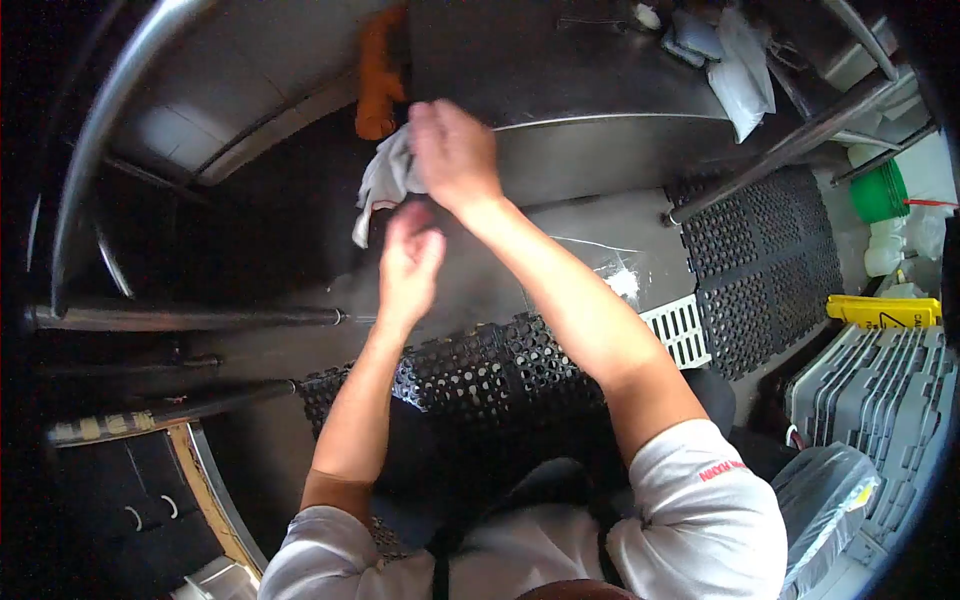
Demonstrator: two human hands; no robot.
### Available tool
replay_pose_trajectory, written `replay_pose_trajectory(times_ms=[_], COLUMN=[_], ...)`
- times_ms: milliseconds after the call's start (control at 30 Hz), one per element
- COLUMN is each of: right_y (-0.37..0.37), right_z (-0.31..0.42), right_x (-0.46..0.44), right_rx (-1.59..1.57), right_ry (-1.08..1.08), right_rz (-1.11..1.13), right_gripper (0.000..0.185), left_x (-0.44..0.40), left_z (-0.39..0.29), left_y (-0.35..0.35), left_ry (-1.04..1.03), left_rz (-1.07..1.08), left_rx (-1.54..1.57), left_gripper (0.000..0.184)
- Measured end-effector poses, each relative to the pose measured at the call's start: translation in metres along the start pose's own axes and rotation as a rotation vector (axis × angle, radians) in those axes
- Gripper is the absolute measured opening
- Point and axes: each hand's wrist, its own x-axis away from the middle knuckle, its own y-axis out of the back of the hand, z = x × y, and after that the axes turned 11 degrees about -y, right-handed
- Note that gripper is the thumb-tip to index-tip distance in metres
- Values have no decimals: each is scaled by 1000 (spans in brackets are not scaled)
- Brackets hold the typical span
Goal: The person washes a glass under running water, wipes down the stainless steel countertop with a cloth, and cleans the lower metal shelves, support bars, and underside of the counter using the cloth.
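Observation:
A whitish cloth (388, 178) with a thin reddish edge hangs over the dark area at upper centre. My right hand (455, 152) is at its right side, with the cloth coming out from under the fingers; they look closed on it, though their undersides are hidden. Just below the cloth is my left hand (408, 262), thumb apart from slightly bent fingers that are a little blurred. I see nothing in its grasp, and whether its fingertips touch the cloth I cannot make out.
Black perforated mats (760, 260) and a white drain grate (678, 332) lie on the wet floor. A dark metal surface (570, 80) spans the top. Metal rails (190, 318) run at left. Grey stacked panels (880, 400), a yellow caution sign (885, 310) and a green container (878, 192) stand right.

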Motion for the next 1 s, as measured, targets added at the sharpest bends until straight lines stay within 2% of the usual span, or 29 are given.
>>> replay_pose_trajectory(times_ms=[67,100,133,167,200,233,267,333,400,500,533,600,700,800,867,933,1000], right_y=[44,66,85,99,113,122,129,168,200,245,254,254,244,231,230,232,229], right_z=[2,0,-4,-8,-13,-20,-25,-28,-55,-83,-91,-109,-132,-148,-150,-153,-155], right_x=[4,6,8,10,11,0,-7,-15,-42,-67,-72,-83,-82,-79,-80,-78,-78], right_rx=[-180,-301,-422,-396,-371,-116,-46,-277,-403,-224,-109,15,151,576,596,593,617], right_ry=[-92,-147,-199,-94,13,342,428,112,72,143,185,260,200,205,263,300,319], right_rz=[75,232,393,419,441,193,-111,-172,-388,-503,-503,-494,-417,-323,-370,-373,-404], right_gripper=[37,39,41,42,44,46,42,39,38,39,38,39,39,38,37,36,33], left_x=[-14,-22,-32,-44,-57,-70,-83,-112,-159,-223,-234,-217,-219,-256,-321,-351,-377], left_z=[-42,-55,-74,-82,-87,-89,-92,-119,-119,-76,-63,-39,-27,-2,53,47,34], left_y=[-22,-40,-64,-86,-106,-125,-137,-160,-176,-187,-192,-197,-153,-95,-45,-68,-107], left_ry=[130,62,21,20,19,33,55,46,-158,-356,-79,-305,-394,-232,-294,-411,-495], left_rz=[-173,-133,-124,-153,-180,-256,-297,-276,-268,57,353,476,630,540,529,553,627], left_rx=[456,712,959,919,877,707,690,548,103,-997,-1135,-1428,-1240,-1388,-1451,-1417,-1221], left_gripper=[73,76,71,64,58,44,39,36,44,62,73,64,61,56,50,46,44])
